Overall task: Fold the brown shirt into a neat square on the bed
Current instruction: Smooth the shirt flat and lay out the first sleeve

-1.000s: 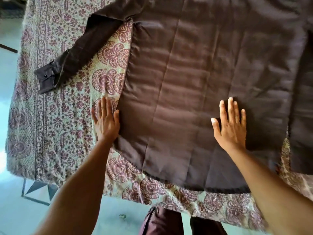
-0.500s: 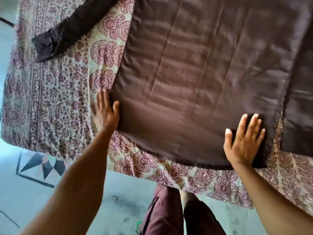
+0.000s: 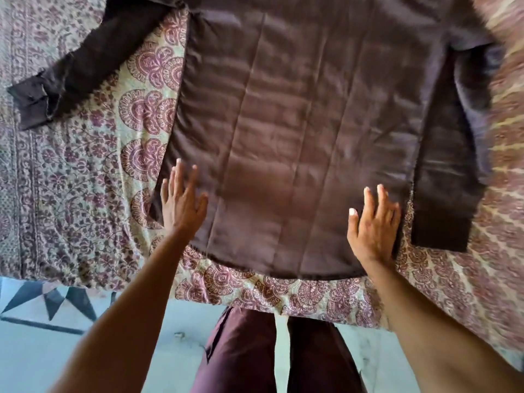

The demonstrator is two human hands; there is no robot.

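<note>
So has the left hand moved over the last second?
Yes. The left hand shifted right, from the bedspread beside the brown shirt's side edge to overlapping that edge.

Top of brown shirt (image 3: 297, 137) beyond upper edge; bedspread (image 3: 506, 80) at right apparently motion-blurred.

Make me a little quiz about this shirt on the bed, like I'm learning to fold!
1. True or false: the brown shirt is already folded into a square.
2. The left hand and right hand are: A) open, fingers spread; B) gripping a sleeve; C) holding a hanger.
3. Fill in: the sleeve stretched far out sideways across the patterned bedsheet is on the person's ____ side.
Key: 1 false; 2 A; 3 left.
</note>
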